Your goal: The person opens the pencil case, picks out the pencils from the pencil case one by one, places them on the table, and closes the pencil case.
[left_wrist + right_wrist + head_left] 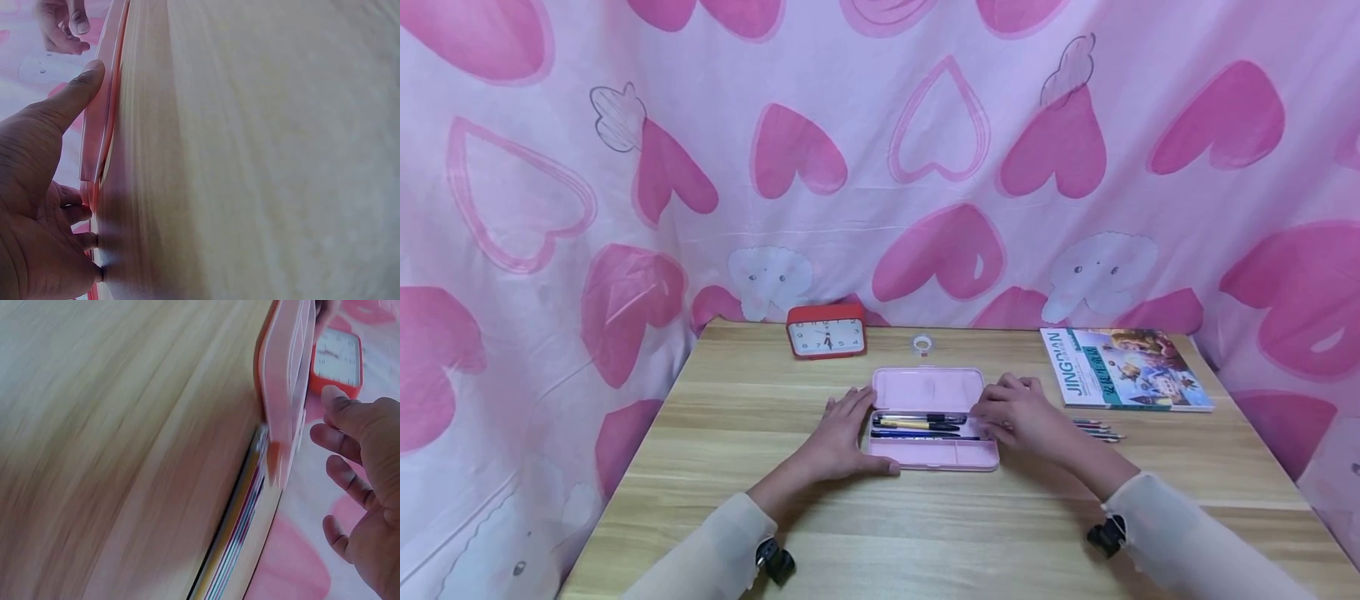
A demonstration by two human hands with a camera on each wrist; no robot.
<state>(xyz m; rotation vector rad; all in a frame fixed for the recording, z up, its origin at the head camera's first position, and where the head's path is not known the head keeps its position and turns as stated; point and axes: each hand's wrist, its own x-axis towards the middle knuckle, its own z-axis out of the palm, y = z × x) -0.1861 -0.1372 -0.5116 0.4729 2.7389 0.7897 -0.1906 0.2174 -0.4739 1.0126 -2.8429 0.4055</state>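
Observation:
A pink pencil case (934, 454) lies on the table with its lid (928, 388) folded back. Several pens (917, 425), mostly black and blue with one yellowish, lie in its upper compartment. My left hand (842, 442) rests along the case's left end, its thumb on the front edge; in the left wrist view, the left hand (44, 175) touches the case's side (103, 119) with spread fingers. Over the case's right end is my right hand (1018, 417). The right wrist view shows the right hand (369, 469) with loosely bent fingers and nothing visible between them.
Several colored pencils (1097, 431) lie right of the case, partly behind my right forearm. Behind them is a magazine (1127, 371). A red alarm clock (826, 332) and a roll of clear tape (922, 343) stand near the table's back edge, before a pink curtain.

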